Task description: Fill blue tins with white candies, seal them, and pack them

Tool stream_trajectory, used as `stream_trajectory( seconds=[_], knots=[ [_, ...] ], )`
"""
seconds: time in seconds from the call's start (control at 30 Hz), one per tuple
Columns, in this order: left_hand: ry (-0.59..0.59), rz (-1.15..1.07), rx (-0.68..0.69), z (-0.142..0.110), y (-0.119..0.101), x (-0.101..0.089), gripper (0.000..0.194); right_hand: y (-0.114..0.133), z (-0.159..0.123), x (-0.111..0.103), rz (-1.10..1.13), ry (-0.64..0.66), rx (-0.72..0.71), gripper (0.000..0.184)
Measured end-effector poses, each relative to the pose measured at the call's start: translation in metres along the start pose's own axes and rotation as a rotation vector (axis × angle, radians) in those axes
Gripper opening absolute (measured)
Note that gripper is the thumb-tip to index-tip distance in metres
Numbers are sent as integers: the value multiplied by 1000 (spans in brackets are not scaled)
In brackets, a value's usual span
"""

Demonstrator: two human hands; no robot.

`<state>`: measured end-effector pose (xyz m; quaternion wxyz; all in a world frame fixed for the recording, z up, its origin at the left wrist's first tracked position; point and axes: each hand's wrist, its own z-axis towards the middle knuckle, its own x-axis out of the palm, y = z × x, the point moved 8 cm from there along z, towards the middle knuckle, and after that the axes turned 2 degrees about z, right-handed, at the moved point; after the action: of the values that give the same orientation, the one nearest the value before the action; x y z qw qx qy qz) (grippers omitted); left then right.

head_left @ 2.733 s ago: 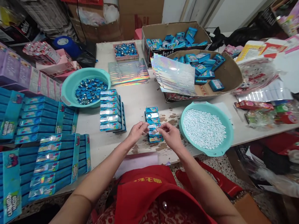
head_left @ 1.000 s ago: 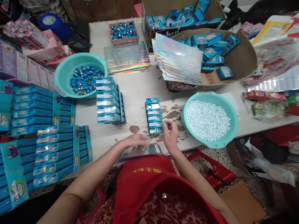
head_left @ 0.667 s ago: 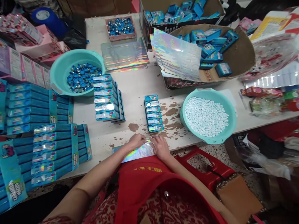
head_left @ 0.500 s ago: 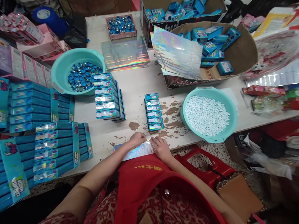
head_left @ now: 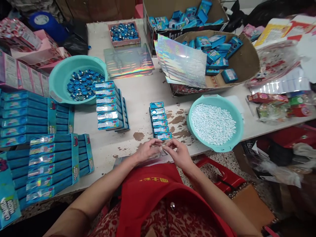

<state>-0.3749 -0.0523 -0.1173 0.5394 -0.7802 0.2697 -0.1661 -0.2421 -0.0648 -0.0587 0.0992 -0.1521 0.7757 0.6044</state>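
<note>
My left hand (head_left: 148, 150) and my right hand (head_left: 179, 154) meet at the table's near edge, fingertips close together. Both sets of fingers are pinched. A small pale bit shows between them, too tiny to name. Beneath them lies a shiny holographic sheet (head_left: 158, 160), mostly covered by my hands and wrists. Just beyond my fingertips stands a short row of narrow blue boxes (head_left: 160, 123) with shiny strips on their ends; one shows a round blue cap.
At left are a taller stack of blue boxes (head_left: 108, 107), a turquoise basin (head_left: 54, 86) of blue caps and packed blue trays (head_left: 53, 164). Right is a turquoise basin (head_left: 214, 147) of white candies. Holographic sheets (head_left: 181, 61) lean on a carton (head_left: 249, 62) behind.
My hands have lifted off the holographic sheet and moved slightly forward, nearer the short row. My right hand has turned, its fingers now pinched upward. The whole view has shifted a little.
</note>
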Motion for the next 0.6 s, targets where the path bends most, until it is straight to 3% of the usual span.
stream_trajectory(
  seconds=[0.1, 0.2, 0.33, 0.47, 0.6],
  knots=[
    [21, -84, -77, 1, -8, 3, 32, 5, 11, -2, 65, -34, 42, 19],
    [-35, -94, -125, 8, -13, -11, 28, 4, 27, -1, 81, -71, 65, 19],
    [-86, 50, -95, 32, -23, -45, 22, -2, 69, -3, 49, -222, 37, 16],
    [-210, 252, 8, 71, -36, -88, 22, -8, 122, -4, -54, -374, 9, 9],
    [-282, 426, 51, 105, -39, -110, 21, -16, 157, -1, -103, -448, 55, 7]
  ],
)
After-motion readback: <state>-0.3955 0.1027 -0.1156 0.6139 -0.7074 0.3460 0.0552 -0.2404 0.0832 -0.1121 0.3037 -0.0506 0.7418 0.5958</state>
